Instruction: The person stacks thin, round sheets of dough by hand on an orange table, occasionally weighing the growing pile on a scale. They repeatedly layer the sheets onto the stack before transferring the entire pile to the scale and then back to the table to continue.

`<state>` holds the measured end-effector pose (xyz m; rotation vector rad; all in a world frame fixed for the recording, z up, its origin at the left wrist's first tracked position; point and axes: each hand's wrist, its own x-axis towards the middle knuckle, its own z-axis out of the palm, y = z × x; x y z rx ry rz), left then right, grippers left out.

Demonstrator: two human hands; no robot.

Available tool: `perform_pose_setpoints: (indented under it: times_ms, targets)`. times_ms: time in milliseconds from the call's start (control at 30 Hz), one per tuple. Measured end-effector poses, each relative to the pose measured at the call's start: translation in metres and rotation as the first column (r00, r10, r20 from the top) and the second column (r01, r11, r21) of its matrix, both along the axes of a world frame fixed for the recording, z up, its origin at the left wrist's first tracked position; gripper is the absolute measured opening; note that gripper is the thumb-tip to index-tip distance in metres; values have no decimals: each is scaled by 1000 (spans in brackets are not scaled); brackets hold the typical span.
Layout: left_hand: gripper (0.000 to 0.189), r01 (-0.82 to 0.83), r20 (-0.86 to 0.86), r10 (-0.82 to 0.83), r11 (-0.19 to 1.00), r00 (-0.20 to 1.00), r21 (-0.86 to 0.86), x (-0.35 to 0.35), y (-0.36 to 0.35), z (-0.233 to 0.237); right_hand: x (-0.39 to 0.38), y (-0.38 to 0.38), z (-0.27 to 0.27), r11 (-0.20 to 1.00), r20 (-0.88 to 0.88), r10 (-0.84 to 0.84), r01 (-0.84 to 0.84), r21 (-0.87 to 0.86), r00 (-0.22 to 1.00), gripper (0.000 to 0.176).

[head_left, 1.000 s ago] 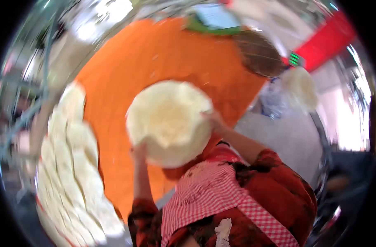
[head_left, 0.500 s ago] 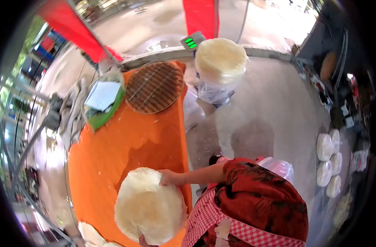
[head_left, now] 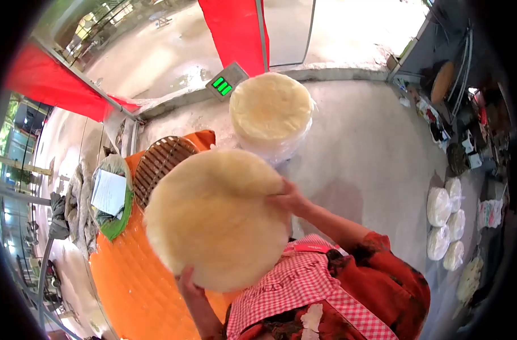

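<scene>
Left hand (head_left: 193,283) and right hand (head_left: 288,198) grasp with curled fingers a pale-yellow, round, flat disc (head_left: 216,218); near red-white checked cloth apron's (head_left: 287,280) lettering, far grey display's (head_left: 221,86) green marks illegible.

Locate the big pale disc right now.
In the head view, the big pale disc is left of centre, held between the left hand and right hand, partly hiding the slatted tray.

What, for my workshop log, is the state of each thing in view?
Pale disc: held up
Left hand: gripping disc
Right hand: gripping disc
Stack: plastic around lower part
Display: lit green
Rack: partly hidden
Cloth: spread out
Paper: lying flat
White bundles: grouped
</scene>
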<state>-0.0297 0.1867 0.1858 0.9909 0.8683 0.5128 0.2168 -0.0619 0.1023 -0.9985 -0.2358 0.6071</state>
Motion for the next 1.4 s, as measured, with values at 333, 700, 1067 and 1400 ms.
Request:
perform_pose_setpoints:
  times_ms: [333, 700, 1067, 1400]
  targets:
    - [60, 456, 79, -449, 873, 890, -173, 277, -34, -82, 160, -126, -51, 910, -69, -355, 328, -253, 932, 52]
    - [54, 489, 134, -471, 836, 872, -247, 485, -35, -145, 373, -132, -74, 891, -26, -374, 351, -287, 927, 50]
    - [61, 301, -371, -328, 945, 869, -131, 512, -47, -227, 451, -130, -148, 926, -304, -116, -9, -378, 946, 57]
    - [79, 775, -772, 63, -27, 632, 632, 592, -66, -187, 516, -51, -90, 400, 575, 742, 461, -792, 344, 71]
